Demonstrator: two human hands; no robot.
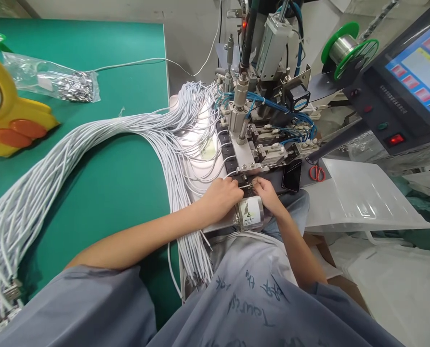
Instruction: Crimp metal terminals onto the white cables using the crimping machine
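Observation:
My left hand is closed at the front edge of the machine, its fingertips pinching the end of a thin white cable. My right hand is closed in a pinch just right of it, at the same small metal fixture; what its fingertips hold is too small to make out. Below and between the hands sits a round metal container with a white label. A large bundle of white cables runs over the table to the left of my left hand and hangs toward my lap.
On the green table lie a bag of metal parts and a yellow object. To the right are a black phone, red scissors, a solder spool, a control screen and a white plastic tray.

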